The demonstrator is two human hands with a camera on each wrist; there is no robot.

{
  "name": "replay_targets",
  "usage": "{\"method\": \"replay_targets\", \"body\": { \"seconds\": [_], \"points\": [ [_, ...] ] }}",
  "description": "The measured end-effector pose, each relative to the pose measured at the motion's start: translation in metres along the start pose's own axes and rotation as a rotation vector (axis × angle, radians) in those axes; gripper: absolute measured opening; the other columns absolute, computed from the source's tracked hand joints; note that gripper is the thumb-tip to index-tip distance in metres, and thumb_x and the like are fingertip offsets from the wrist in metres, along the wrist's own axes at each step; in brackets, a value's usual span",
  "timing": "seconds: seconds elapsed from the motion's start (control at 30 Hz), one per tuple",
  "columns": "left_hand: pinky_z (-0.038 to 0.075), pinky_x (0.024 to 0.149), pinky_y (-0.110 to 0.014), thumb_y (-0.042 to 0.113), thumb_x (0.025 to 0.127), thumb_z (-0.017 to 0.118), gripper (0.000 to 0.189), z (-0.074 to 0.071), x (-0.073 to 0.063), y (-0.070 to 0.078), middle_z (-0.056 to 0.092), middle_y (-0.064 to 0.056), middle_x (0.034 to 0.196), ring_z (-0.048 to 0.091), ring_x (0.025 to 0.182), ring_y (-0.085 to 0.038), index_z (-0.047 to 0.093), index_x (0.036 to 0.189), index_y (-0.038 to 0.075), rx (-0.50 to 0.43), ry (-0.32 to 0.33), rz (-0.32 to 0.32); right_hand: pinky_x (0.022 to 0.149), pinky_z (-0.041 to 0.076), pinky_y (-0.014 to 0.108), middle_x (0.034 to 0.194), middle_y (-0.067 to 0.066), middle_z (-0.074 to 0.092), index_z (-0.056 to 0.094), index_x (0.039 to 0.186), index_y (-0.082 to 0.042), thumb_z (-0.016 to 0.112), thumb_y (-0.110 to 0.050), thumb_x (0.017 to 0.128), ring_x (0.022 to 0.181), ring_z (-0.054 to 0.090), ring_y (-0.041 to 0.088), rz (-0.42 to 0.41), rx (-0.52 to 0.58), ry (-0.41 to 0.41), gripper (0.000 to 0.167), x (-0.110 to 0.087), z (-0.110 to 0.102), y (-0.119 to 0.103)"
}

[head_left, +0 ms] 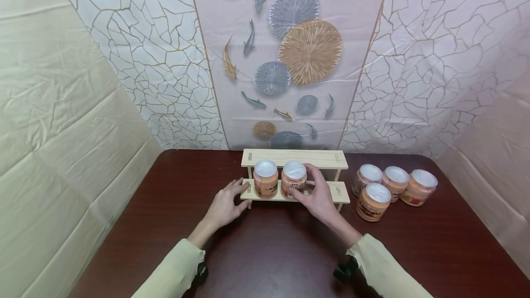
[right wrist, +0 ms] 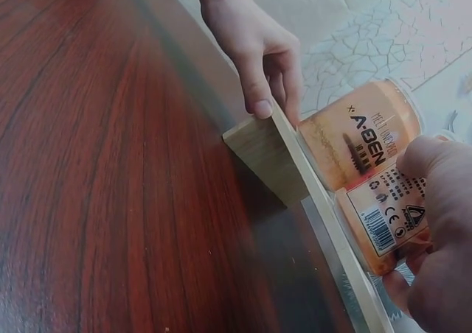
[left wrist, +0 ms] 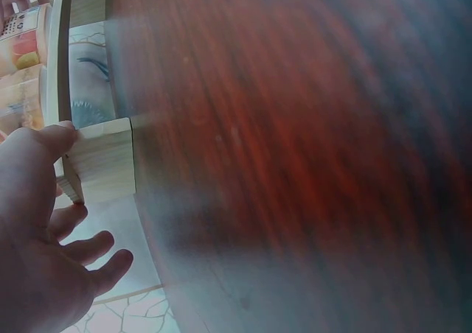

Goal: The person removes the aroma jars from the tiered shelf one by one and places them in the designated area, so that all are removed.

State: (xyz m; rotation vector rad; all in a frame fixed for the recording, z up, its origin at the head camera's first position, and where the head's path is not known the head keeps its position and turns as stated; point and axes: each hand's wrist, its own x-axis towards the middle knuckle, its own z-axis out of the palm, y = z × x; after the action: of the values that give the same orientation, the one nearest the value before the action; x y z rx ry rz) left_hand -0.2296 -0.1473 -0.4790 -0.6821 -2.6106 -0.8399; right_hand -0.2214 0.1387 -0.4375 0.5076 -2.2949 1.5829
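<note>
A two-tier wooden rack [head_left: 296, 157] stands near the table's far edge. My left hand [head_left: 223, 203] holds the left end of its lower shelf; in the left wrist view the thumb [left wrist: 55, 140] lies on the front edge with a finger at the end. On that shelf an orange jar [head_left: 266, 186] with a silvery lid stands upright at the left. Just right of it is a second jar [head_left: 293, 185], gripped by my right hand [head_left: 319, 197] between thumb and fingers. The right wrist view shows this jar's barcode label [right wrist: 385, 211] facing front.
To the right of the rack, several more orange jars [head_left: 372, 202] with silvery lids stand grouped on the dark red-brown table [head_left: 265, 252]. A patterned cloth [head_left: 273, 59] hangs behind the table, with beige cloth [head_left: 54, 128] at the sides.
</note>
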Motion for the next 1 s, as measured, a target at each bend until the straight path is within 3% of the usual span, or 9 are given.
{"method": "replay_targets", "body": {
  "seconds": [1.0],
  "points": [
    [0.044,0.096,-0.063,0.022,0.086,0.08,0.049,0.0004,0.0003,-0.0009,0.056,-0.025,0.137,0.052,0.125,-0.048,0.067,0.13,0.004,-0.004,0.004,0.008,0.088,0.052,0.051,0.119,0.019,0.057,0.048,0.136,0.0,0.085,0.004,0.074,0.108,0.054,0.033,0.005,0.028,0.027,0.072,0.0004,-0.0037,-0.0004]
  ]
}}
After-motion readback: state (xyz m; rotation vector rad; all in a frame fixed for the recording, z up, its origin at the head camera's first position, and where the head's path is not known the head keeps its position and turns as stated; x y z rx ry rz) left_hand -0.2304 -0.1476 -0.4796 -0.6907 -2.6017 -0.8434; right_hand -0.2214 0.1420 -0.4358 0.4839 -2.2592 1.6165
